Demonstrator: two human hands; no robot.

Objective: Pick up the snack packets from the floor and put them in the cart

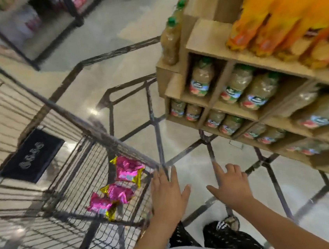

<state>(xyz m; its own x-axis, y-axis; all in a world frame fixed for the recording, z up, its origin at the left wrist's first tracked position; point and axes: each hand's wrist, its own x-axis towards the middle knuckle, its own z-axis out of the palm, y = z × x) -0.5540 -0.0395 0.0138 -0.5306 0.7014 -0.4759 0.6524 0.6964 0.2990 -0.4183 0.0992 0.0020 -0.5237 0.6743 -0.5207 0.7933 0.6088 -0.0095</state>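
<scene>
Three pink foil snack packets [127, 169] lie on the wire bottom of the cart [91, 128], bunched at its near corner. Left hand [167, 193]: fingers straight and together, empty, tips at the cart's corner rim; contact cannot be told through the blur. Right hand [230, 187]: empty, spread over the floor [133, 111], forefinger out, the rest loosely bent. No packet shows on the visible floor, so this looks like the gap between a drop and the next pick. Judgement: steady the cart with the left hand, search low by the shelf foot, and lift any packet by its crimped end. Floor is polished pale stone with dark inlaid lines, likely slick under wheels. Cardboard shelf unit [207, 38] of juice bottles [201, 80] stands close at right; a black mat [31, 156] shows beyond the cart.
</scene>
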